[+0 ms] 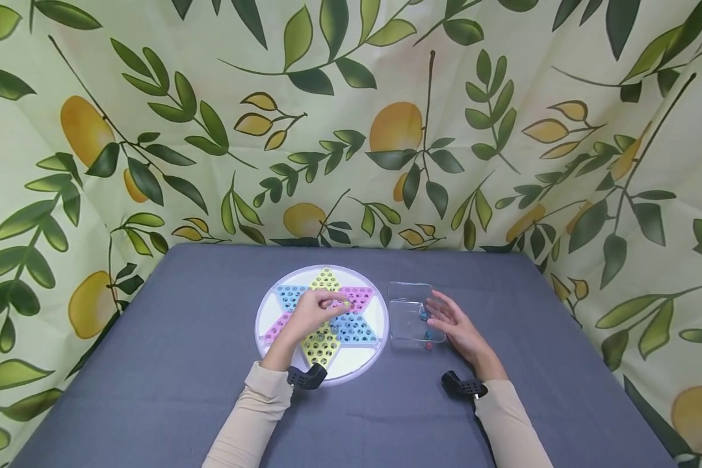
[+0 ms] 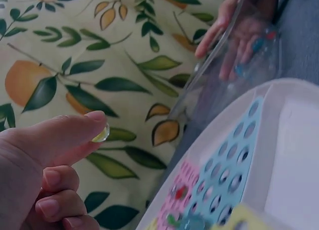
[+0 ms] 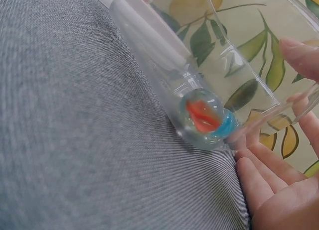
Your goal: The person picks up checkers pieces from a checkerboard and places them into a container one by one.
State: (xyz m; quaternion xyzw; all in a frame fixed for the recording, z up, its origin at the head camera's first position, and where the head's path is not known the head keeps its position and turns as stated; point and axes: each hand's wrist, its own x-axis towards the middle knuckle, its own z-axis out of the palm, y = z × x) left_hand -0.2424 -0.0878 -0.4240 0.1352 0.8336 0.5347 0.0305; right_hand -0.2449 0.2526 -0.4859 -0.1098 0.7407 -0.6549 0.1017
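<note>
My left hand (image 1: pixel 311 315) pinches a clear marble with yellow inside (image 2: pixel 101 134) between thumb and index finger, its other fingers curled. It hovers over a round white Chinese checkers board (image 1: pixel 359 365) with a star of pink, blue and yellow holed sections. Several marbles sit in the board's holes, a red one (image 2: pixel 179 192) among them. To the right of the board, my right hand (image 1: pixel 459 330) holds a clear plastic box (image 1: pixel 406 320) by its right side, fingers along the outside of the wall. Inside the box lie a red marble (image 3: pixel 203 115) and blue marbles (image 3: pixel 227 124).
Both objects are on a table with a dark grey cloth (image 1: pixel 199 364). Behind it and at the sides hangs a pale curtain (image 1: pixel 351 175) printed with leaves and orange fruit. Each wrist wears a black camera strap (image 1: pixel 307 377).
</note>
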